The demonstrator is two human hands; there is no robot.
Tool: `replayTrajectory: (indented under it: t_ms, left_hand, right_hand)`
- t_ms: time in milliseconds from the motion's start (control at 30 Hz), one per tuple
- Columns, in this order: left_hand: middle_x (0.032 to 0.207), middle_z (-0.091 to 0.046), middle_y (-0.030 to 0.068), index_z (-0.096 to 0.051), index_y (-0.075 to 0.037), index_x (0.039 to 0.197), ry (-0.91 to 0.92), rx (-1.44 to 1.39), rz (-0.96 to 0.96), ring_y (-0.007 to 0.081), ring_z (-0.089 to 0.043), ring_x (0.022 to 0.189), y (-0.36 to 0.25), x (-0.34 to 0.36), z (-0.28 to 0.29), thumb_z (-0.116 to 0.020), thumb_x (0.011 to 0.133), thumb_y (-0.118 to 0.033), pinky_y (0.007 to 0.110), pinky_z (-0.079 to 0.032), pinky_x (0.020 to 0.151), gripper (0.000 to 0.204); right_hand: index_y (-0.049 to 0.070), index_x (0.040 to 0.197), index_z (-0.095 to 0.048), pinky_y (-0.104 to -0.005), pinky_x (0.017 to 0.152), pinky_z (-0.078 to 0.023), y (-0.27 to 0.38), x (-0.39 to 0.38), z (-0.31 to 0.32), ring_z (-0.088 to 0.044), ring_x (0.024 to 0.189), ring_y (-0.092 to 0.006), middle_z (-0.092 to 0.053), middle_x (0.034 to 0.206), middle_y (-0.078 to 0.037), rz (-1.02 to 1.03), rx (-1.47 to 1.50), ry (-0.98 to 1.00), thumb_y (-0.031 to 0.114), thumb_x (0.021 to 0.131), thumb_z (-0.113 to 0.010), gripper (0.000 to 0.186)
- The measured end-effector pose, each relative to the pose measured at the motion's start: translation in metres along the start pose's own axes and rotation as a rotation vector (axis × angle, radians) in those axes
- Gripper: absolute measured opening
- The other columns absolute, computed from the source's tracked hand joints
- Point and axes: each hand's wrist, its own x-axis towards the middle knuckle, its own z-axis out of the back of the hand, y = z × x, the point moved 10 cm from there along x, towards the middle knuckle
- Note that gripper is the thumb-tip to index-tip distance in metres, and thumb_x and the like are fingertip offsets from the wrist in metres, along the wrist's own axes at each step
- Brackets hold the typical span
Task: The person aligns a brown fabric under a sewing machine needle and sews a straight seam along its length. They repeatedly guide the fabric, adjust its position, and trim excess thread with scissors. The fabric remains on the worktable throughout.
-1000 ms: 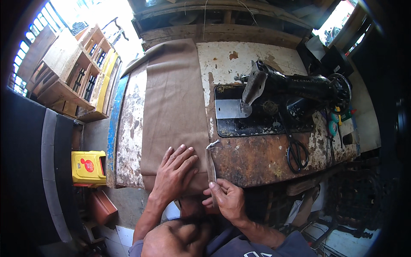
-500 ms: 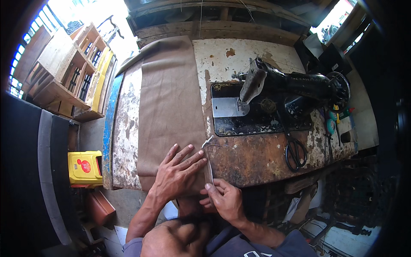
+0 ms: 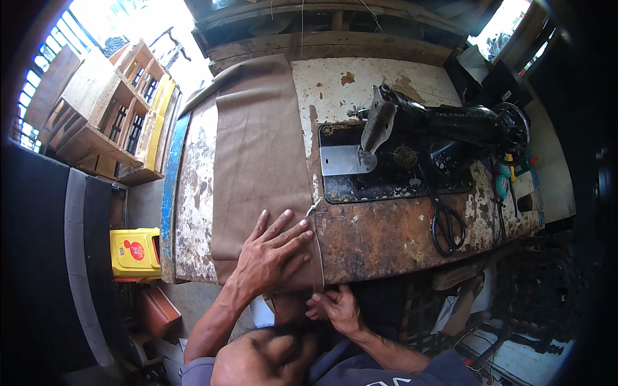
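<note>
A long piece of brown cloth [image 3: 261, 148] lies lengthwise over the table, its near end reaching the front edge. My left hand [image 3: 273, 251] rests flat on its near part, fingers spread, pressing it down. Along the cloth's right side runs a narrow edge strip with a pale line [image 3: 319, 257]. At the lower end of that strip, just off the table's front edge, my right hand [image 3: 339, 312] pinches the cloth between thumb and curled fingers. A short white cord [image 3: 313, 207] and loose thread lie by the cloth's right edge, above my left fingertips.
A black sewing machine [image 3: 438, 122] stands right of the cloth on the worn wooden table [image 3: 386, 244]. Black scissors [image 3: 445, 225] lie before it, with small tools [image 3: 505, 183] farther right. A yellow container [image 3: 135, 253] and wooden crates [image 3: 116, 109] are on the left.
My right hand has slid down along the cloth's edge, toward me and past the table's front edge. My left hand stays flat on the cloth; its thumb shows more. The whole view has shifted slightly.
</note>
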Motion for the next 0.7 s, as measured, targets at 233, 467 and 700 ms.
replayTrajectory:
  t_ms: [233,467,700]
  left_hand:
    - [0.155,-0.064,-0.0003,-0.072,-0.021,0.142,-0.028,0.004,-0.031,0.0275,-0.046,0.155,0.008,0.015,-0.001,-0.074,0.100,-0.041,0.059,-0.025,0.132,0.047]
    - [0.154,-0.066,0.0012,-0.073,-0.018,0.140,-0.099,0.020,-0.111,0.0268,-0.049,0.154,0.004,0.067,-0.009,-0.070,0.101,-0.041,0.058,-0.025,0.132,0.046]
    - [0.153,-0.065,0.0075,-0.073,-0.011,0.134,-0.193,-0.008,-0.128,0.0327,-0.052,0.151,-0.001,0.144,-0.019,-0.069,0.100,-0.035,0.057,-0.033,0.128,0.042]
  right_hand:
    - [-0.004,0.118,-0.071,-0.0307,0.073,-0.064,0.001,0.008,-0.001,-0.077,0.082,-0.0185,-0.076,0.105,-0.012,-0.069,-0.075,0.099,0.028,0.107,-0.073,0.035]
    - [-0.001,0.117,-0.077,-0.0277,0.065,-0.063,0.084,-0.034,0.008,-0.072,0.072,-0.0094,-0.072,0.081,-0.003,0.083,-0.216,-0.166,0.030,0.107,-0.073,0.032]
    - [-0.002,0.111,-0.077,-0.0286,0.052,-0.059,0.169,-0.022,0.041,-0.072,0.060,-0.0124,-0.071,0.074,-0.004,0.219,-0.349,-0.386,0.027,0.107,-0.072,0.030]
